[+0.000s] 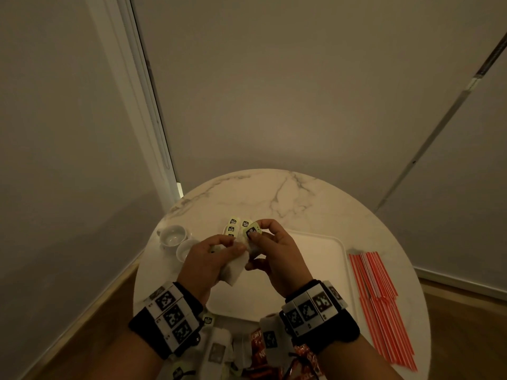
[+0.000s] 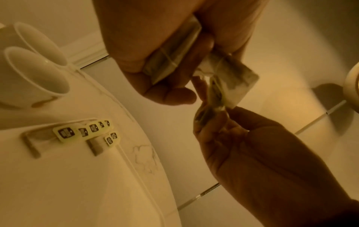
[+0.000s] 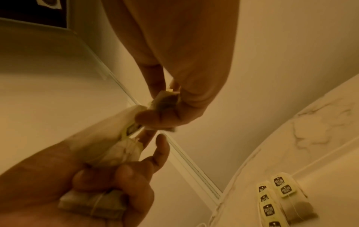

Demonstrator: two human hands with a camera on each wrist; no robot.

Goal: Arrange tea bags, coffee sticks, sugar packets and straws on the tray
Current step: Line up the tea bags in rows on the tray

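here, a round marble table (image 1: 288, 198) is seen, with a white tray (image 1: 323, 259) on it. red-and-white straws (image 1: 380, 294) are laid on the table just right of the tray. above the tray, a bunch of tea bags (image 1: 233, 270) is gripped in the curled left hand (image 1: 208, 259). one tea bag's tag (image 1: 251, 231) is pinched between thumb and fingers of the right hand (image 1: 277, 256). more tea bags (image 3: 279, 202) are laid at the tray's far left corner, beside two white cups (image 1: 178, 239).
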